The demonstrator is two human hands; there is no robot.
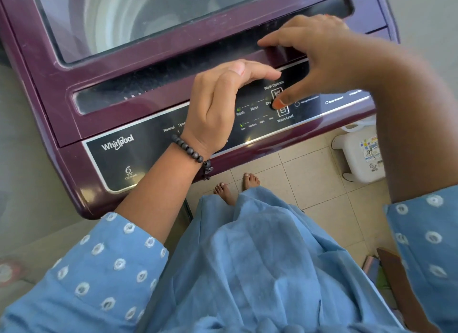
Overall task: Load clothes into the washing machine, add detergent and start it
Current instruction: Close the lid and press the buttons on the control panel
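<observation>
Both my hands are over the washing machine's control panel [173, 144]. Right hand [319, 57] spread, thumb pressing the Water Level button [282, 110]; left hand [218, 107] relaxed, fingers together, holding nothing. Panel looks rigid, slick; light press should do. Glass lid [138, 15] shut, drum contents unclear. White stool [359, 159] beside.

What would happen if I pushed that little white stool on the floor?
The stool looks like thin plastic, so it is probably light. On the smooth floor tiles it would likely slide easily. A push up high might tip it, since it stands on small feet.
</observation>
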